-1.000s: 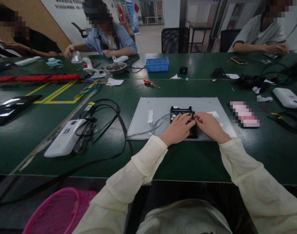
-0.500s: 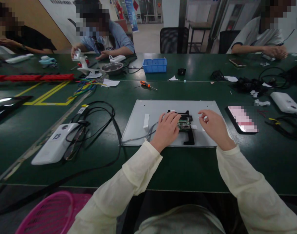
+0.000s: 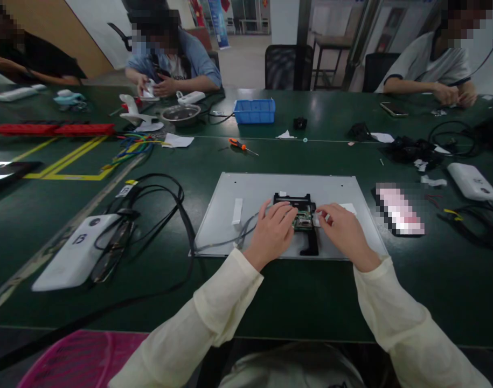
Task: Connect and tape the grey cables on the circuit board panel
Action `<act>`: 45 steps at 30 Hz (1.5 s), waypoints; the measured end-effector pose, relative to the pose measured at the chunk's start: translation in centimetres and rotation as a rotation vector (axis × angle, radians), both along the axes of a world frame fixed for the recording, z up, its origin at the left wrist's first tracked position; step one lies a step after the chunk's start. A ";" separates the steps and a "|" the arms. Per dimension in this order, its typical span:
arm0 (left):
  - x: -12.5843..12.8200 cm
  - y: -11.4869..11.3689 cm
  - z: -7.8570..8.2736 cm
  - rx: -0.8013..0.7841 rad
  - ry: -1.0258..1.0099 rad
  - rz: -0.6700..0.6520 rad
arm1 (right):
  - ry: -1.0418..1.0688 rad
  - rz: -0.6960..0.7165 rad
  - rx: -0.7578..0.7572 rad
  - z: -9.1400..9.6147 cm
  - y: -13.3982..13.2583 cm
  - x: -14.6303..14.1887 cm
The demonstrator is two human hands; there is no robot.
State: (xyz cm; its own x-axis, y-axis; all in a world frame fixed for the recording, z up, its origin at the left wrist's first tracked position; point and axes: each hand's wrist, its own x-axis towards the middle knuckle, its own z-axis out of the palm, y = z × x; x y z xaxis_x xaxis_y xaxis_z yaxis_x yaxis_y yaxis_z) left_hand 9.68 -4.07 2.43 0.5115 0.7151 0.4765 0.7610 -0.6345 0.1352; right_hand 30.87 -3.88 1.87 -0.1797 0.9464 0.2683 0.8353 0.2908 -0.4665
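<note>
My left hand (image 3: 271,233) lies with fingers stretched over the left part of a small green circuit board (image 3: 303,220), covering some of it. The board sits in a black plastic frame (image 3: 312,243) on a pale grey panel (image 3: 214,215). Just right of the board, my right hand (image 3: 343,231) has thumb and fingers pinched together by the frame's edge; whatever is between the fingertips is too small to make out. Beside them a small white piece (image 3: 316,220) shows on the panel. Grey cables (image 3: 242,237) run leftward from under my left hand.
A white strip (image 3: 237,211) lies on the panel. Around it are an orange screwdriver (image 3: 238,144), a phone (image 3: 400,209), a white device (image 3: 74,250) with black cables, and a blue basket (image 3: 254,111). Three people sit across the table; a pink basket (image 3: 68,361) is below.
My right hand has moved left and down to the board's right edge. My left hand stays on the board. The view has tilted slightly upward. The person opposite has brought both hands together.
</note>
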 end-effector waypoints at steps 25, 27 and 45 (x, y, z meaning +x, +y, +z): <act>-12.3 5.8 0.3 -0.222 -0.197 0.477 | 0.025 0.047 0.110 -1.0 -0.5 -0.8; -12.4 5.8 0.1 -0.271 -0.179 0.474 | 0.023 0.062 0.119 -1.1 -0.6 -0.9; -11.5 5.6 0.5 -0.342 -0.354 0.271 | 0.071 0.057 0.167 -0.8 -1.0 -1.2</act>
State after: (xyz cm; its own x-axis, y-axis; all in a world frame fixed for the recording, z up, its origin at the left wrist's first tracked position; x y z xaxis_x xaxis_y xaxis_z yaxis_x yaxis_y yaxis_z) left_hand -1.79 1.51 2.89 0.1390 0.9426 0.3035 0.7617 -0.2976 0.5755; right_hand 29.64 -4.86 1.04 -0.2063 0.8768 0.4344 0.7822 0.4145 -0.4652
